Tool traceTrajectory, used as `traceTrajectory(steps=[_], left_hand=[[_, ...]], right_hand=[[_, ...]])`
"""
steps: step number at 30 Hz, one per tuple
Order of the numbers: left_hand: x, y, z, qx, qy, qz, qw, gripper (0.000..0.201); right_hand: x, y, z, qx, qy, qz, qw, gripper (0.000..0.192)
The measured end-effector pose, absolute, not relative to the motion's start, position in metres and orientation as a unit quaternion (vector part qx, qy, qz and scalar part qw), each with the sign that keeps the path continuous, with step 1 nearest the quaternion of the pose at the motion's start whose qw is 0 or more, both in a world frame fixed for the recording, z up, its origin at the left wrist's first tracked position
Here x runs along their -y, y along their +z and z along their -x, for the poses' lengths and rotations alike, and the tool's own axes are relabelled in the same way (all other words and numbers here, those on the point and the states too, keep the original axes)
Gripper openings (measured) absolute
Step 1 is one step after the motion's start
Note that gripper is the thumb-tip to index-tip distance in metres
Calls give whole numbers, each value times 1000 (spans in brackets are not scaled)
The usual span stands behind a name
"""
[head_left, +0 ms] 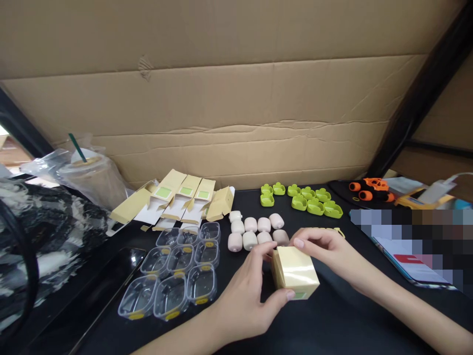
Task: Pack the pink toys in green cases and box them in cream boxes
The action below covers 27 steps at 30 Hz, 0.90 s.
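Observation:
A small pale yellow cardboard box [298, 268] with a green patch low on its near side is held up in front of me. My left hand [249, 291] grips it from the left, thumb at the near lower edge and fingers at the far left. At the box's far top edge, my right hand [327, 246] has its thumb and bent fingers closed; part of the fingertips is hidden. Just beyond the box lie several rounded pale pink and whitish pieces [250, 225]. A yellowish-green item [338, 231] is partly covered by my right hand.
Several clear plastic cups [170, 296] with yellow labels stand at left. Behind them lie flattened yellow boxes [185, 192]. Several green flower-shaped trays [316, 207] sit at the back right. A phone [414, 261], an orange-black toy [373, 190] and a bagged drink [92, 172] flank the black table.

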State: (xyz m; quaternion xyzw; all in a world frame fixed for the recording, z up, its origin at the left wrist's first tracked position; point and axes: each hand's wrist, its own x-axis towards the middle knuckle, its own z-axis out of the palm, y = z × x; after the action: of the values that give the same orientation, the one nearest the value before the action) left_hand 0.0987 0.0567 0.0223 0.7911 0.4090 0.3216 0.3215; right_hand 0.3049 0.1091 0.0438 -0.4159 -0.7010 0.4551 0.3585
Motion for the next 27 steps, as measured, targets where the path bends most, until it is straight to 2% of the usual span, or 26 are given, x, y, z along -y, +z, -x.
traceTrajectory(steps=[13,21,25,27], left_hand=[[-57,24,-99,-410,332,-787,319,54],[-57,29,-100,-428,313,-776,341,51],[-58,28,-100,-416,323,-780,338,60],[-59,29,-100,-400,325,-793,326,56]], right_hand=[[-108,41,-304,672,507,391,372,28],[-110,41,-302,661,504,420,363,33],[-110,40,-300,655,512,420,364,35],[-110,38,-299,653,516,417,365,35]])
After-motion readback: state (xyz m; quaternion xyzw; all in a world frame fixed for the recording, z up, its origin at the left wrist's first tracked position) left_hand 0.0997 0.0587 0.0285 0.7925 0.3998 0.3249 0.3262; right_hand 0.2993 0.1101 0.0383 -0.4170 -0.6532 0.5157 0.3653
